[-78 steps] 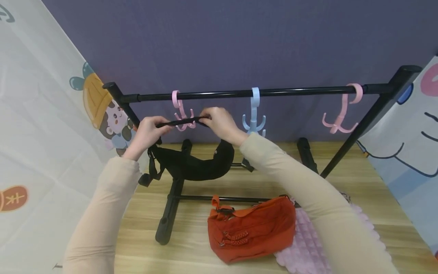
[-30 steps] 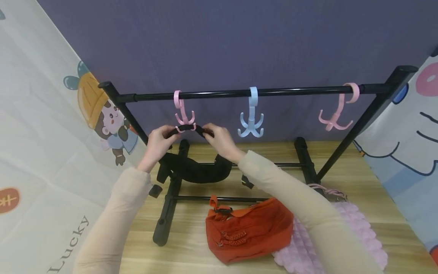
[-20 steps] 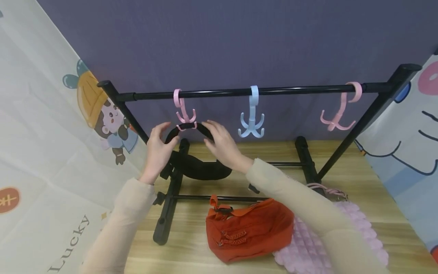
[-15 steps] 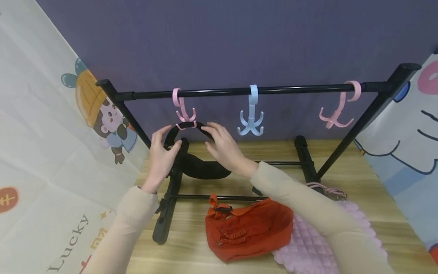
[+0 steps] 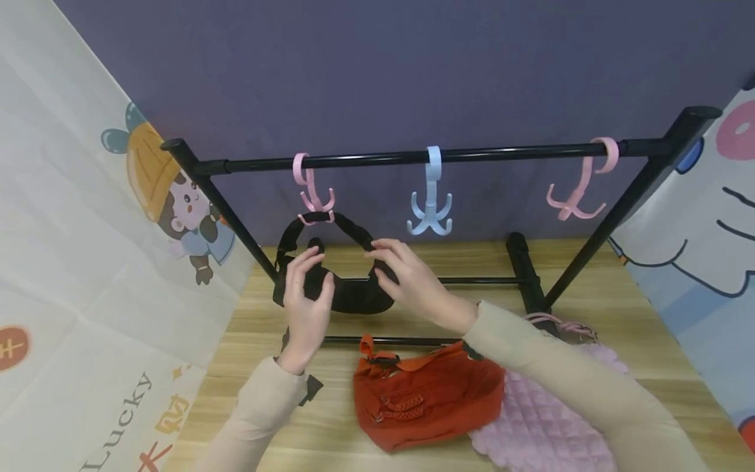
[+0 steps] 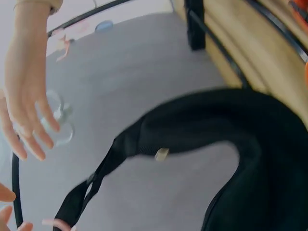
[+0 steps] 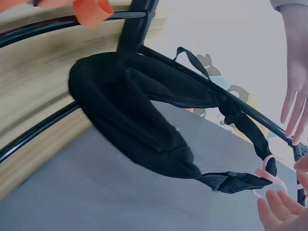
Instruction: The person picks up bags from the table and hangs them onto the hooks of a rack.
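A black crescent-shaped sling bag (image 5: 356,296) hangs by its strap (image 5: 349,229) from the lower prongs of the left pink hook (image 5: 318,200). My left hand (image 5: 307,308) is in front of the bag's left part, thumb and fingers spread apart with nothing between them. Loosely bent, the fingers of my right hand (image 5: 415,282) overlap the bag's right end where the strap joins it. In the right wrist view, the bag (image 7: 130,115) shows its full curve and a zip, with the strap looped over the pink hook (image 7: 269,175).
A black rack rail (image 5: 366,159) also carries a blue hook (image 5: 432,196) in the middle and another pink hook (image 5: 580,190) at the right. Below on the wooden floor lie a red-orange bag (image 5: 430,396) and a quilted pink bag (image 5: 548,419), partly under the right sleeve.
Both hands brought the strap onto the left pink hook, then released it and spread their fingers. They have since moved downward, and the black sling bag now hangs from the hook.
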Motion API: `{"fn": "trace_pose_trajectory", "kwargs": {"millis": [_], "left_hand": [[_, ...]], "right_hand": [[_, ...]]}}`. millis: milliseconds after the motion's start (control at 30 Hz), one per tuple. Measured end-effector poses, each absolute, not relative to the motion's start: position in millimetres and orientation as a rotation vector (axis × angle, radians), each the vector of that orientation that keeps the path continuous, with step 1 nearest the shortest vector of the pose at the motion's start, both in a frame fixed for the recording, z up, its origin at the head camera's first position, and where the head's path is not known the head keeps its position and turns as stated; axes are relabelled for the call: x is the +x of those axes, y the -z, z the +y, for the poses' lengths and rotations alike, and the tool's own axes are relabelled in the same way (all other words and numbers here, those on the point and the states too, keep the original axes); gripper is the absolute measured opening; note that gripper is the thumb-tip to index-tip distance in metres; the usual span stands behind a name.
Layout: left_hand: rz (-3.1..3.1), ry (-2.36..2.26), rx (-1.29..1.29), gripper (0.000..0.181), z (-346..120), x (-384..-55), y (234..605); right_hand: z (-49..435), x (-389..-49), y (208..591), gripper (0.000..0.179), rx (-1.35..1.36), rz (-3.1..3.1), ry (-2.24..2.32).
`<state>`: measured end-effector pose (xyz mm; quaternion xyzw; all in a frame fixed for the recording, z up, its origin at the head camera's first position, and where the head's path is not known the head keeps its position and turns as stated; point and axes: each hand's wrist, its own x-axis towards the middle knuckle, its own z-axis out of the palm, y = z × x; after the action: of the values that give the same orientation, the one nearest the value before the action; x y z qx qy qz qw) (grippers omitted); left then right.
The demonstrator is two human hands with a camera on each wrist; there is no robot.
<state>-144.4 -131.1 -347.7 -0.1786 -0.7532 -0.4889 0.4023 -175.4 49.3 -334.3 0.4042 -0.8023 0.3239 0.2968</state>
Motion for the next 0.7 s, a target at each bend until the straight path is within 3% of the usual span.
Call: {"fn": "trace_pose_trajectory", "kwargs": {"millis": [700], "left_hand": [[-2.281,1.199,-0.824,0.027,-89,-134,427]], "right_hand": [[107,-164,389,0.020,1.079,-2.417,-0.677]]}}
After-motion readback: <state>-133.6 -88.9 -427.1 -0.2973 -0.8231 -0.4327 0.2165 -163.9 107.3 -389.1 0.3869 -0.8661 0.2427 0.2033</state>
